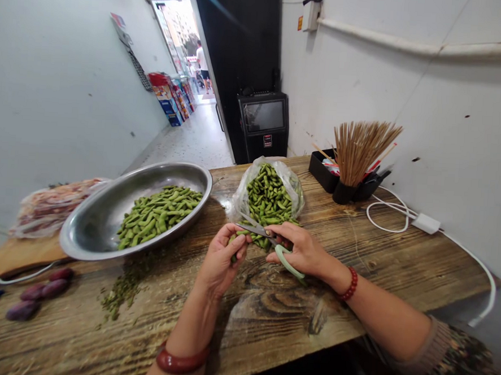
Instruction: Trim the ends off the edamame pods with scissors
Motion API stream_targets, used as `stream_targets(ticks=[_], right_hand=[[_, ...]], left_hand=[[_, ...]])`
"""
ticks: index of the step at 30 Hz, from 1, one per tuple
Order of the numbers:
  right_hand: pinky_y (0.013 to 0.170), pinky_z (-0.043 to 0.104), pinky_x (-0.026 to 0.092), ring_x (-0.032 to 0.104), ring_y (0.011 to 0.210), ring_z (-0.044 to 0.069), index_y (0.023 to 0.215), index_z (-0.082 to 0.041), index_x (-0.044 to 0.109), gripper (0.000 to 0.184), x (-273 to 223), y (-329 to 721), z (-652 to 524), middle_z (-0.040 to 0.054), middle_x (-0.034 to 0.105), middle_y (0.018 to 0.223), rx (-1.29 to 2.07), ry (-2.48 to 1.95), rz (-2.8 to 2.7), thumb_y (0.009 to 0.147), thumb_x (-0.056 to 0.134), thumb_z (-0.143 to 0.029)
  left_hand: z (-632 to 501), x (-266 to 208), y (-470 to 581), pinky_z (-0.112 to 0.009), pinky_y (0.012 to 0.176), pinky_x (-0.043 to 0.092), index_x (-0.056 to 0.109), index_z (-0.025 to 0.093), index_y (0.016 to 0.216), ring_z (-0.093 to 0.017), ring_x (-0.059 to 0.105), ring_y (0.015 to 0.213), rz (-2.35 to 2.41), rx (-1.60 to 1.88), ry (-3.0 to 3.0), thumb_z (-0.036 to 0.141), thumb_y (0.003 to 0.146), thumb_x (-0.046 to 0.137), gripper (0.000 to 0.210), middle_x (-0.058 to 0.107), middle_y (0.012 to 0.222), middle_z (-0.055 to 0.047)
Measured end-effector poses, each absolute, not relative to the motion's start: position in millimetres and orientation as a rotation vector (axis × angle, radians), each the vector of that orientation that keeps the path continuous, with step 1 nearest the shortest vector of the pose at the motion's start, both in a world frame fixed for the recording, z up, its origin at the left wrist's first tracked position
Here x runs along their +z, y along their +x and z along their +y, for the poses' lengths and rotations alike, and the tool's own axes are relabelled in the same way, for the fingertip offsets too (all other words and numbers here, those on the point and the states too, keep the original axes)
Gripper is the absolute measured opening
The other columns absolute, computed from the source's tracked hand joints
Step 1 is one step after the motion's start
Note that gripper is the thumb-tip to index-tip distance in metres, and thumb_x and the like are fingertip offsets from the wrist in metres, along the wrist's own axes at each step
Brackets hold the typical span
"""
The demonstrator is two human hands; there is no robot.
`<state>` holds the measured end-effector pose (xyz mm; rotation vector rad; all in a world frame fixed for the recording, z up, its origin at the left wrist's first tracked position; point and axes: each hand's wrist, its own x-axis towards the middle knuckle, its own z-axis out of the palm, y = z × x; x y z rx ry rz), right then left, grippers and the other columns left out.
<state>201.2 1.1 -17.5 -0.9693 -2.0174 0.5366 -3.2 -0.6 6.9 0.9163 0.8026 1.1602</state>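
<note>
My left hand (226, 258) is closed around a green edamame pod (234, 258), mostly hidden by the fingers. Green-handled scissors (287, 261) are in my right hand (300, 248), their blades apart and pointing left at the fingertips of my left hand. Just beyond both hands, a clear plastic bag (296, 199) lies open with many edamame pods (271, 194) in and before it. To the left, a wide steel basin (91, 223) holds a heap of edamame pods (159, 213).
Trimmed bits (120, 295) are scattered in front of the basin. Several purple sweet potatoes (42, 291) and a bag of meat (54, 206) lie at the left. Wooden skewers (358, 154), a black box (323, 170) and a white cable (463, 246) are at the right.
</note>
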Motion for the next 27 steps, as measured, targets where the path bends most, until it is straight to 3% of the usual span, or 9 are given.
stream_targets(ticks=[6,12,19,23,25,27], right_hand=[[0.063,0.025,0.045,0.052,0.066,0.013,0.119,-0.018,0.060,0.053,-20.9,202.7,3.7,0.0008,0.058,0.077,0.540,-0.933,-2.039,0.072,0.076,-0.036],[0.065,0.026,0.047,0.057,0.071,0.015,0.116,-0.017,0.063,0.049,-14.9,206.5,5.4,0.0036,0.062,0.083,0.543,-1.027,-1.908,0.073,0.075,-0.036],[0.069,0.028,0.050,0.061,0.076,0.017,0.115,-0.016,0.064,0.049,-9.8,208.5,6.5,0.0059,0.066,0.091,0.554,-1.065,-1.794,0.071,0.075,-0.036],[0.067,0.027,0.050,0.060,0.074,0.016,0.116,-0.017,0.063,0.048,-8.8,207.7,5.8,0.0062,0.066,0.092,0.563,-1.042,-1.828,0.072,0.075,-0.035],[0.068,0.027,0.050,0.059,0.074,0.015,0.116,-0.018,0.063,0.048,-8.2,207.2,5.3,0.0061,0.066,0.094,0.568,-1.032,-1.834,0.073,0.074,-0.035],[0.067,0.027,0.050,0.058,0.072,0.014,0.116,-0.018,0.063,0.048,-7.6,206.5,4.7,0.0055,0.065,0.092,0.572,-1.022,-1.830,0.073,0.074,-0.035]], left_hand=[[2.1,7.9,-5.9,-0.011,0.037,0.025,0.053,0.017,0.085,-0.002,0.037,0.045,0.750,1.193,0.839,0.020,0.076,0.068,0.017,0.055,0.069,0.003],[6.1,10.0,-11.7,-0.013,0.039,0.031,0.054,0.016,0.080,-0.006,0.048,0.056,0.734,1.235,0.711,0.025,0.075,0.067,0.016,0.055,0.078,0.000],[12.3,-4.1,-4.0,-0.016,0.037,0.024,0.056,0.017,0.070,-0.006,0.035,0.041,1.039,1.153,0.996,0.032,0.073,0.069,0.020,0.044,0.053,0.007],[20.1,-18.4,2.7,-0.024,0.065,0.043,0.069,0.018,0.072,-0.017,0.058,0.071,1.339,1.187,1.529,0.021,0.066,0.072,0.007,0.065,0.072,-0.003],[23.0,-23.4,6.2,-0.030,0.077,0.043,0.072,0.020,0.077,-0.020,0.060,0.083,1.355,1.191,1.747,0.019,0.068,0.070,0.009,0.068,0.081,-0.006],[23.8,-25.4,10.7,-0.030,0.076,0.042,0.073,0.022,0.086,-0.020,0.059,0.079,1.359,1.127,1.931,0.021,0.072,0.067,0.015,0.066,0.081,-0.005]])
